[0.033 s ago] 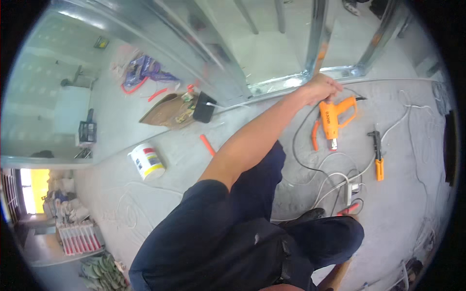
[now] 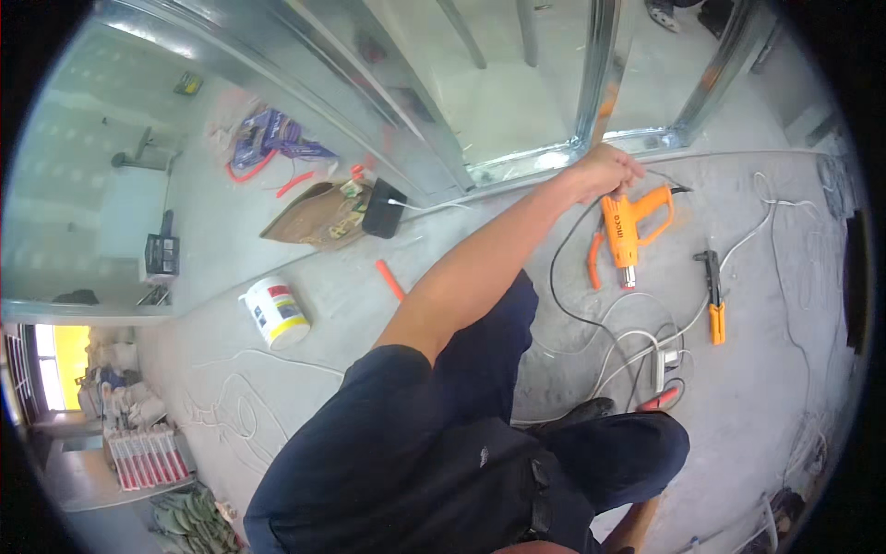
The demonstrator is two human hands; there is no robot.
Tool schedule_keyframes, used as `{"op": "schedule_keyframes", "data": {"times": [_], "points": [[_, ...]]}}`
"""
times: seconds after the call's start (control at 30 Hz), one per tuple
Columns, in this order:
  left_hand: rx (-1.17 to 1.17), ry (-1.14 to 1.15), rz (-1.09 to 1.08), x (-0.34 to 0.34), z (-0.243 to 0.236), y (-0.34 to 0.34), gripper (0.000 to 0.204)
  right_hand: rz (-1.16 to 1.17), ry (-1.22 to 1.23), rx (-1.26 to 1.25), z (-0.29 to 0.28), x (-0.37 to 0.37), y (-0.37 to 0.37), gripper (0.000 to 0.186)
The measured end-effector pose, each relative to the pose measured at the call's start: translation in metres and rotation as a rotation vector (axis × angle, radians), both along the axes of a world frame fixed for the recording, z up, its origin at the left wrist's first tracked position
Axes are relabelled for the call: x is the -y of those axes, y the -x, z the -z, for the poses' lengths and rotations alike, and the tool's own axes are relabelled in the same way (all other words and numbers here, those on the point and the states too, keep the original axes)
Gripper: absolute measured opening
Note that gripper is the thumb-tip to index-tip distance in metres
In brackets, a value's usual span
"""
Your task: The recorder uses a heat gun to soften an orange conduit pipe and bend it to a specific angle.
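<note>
My left arm reaches forward from the left, and my left hand point(image 2: 604, 173) is low beside the foot of a metal stud point(image 2: 598, 78). Its fingers are curled together; whatever they may hold is hidden. Just below the hand, an orange heat gun point(image 2: 623, 233) lies on the floor, its metal nozzle pointing back toward me. A bent orange piece point(image 2: 593, 261) rests alongside it. Further right lies a black hand tool with an orange handle point(image 2: 715, 300), like a hand riveter. Of my right arm, only part of the forearm point(image 2: 641, 524) shows at the lower edge; the hand is out of sight.
Cables and a white power strip point(image 2: 660, 365) lie near my right knee, beside a red-handled tool point(image 2: 660, 399). A white bucket point(image 2: 275, 312) is on its side at left. An open brown bag point(image 2: 318, 219) and a black tray-like item point(image 2: 383, 208) sit by the frame. Another person's shoe point(image 2: 663, 14) shows beyond.
The whole view has shifted slightly, with things appearing a little further left. My left hand stays curled by the heat gun.
</note>
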State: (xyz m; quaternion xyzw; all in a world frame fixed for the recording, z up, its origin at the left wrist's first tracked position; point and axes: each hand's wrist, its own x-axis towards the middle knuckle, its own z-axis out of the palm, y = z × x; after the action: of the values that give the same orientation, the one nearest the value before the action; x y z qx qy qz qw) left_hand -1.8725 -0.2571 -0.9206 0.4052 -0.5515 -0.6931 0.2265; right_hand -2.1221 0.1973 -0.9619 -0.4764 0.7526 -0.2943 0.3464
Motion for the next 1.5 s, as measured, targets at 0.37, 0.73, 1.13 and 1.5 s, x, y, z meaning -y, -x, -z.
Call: {"op": "schedule_keyframes", "data": {"times": [0.37, 0.73, 1.13, 1.5], "points": [[0.201, 0.11, 0.066, -0.007, 0.009, -0.019, 0.027, 0.031, -0.2, 0.104, 0.067, -0.022, -0.019, 0.024], [0.334, 0.206, 0.175, 0.0, -0.001, -0.031, 0.03, 0.459, -0.333, -0.155, 0.11, -0.047, 0.023, 0.025], [0.33, 0.203, 0.222, -0.007, 0.0, -0.047, 0.032, 0.779, -0.22, -0.337, 0.141, -0.137, 0.054, 0.031], [0.387, 0.219, 0.221, -0.006, -0.001, -0.041, 0.031, 0.517, -0.701, -0.37, 0.139, -0.123, 0.088, 0.026]]}}
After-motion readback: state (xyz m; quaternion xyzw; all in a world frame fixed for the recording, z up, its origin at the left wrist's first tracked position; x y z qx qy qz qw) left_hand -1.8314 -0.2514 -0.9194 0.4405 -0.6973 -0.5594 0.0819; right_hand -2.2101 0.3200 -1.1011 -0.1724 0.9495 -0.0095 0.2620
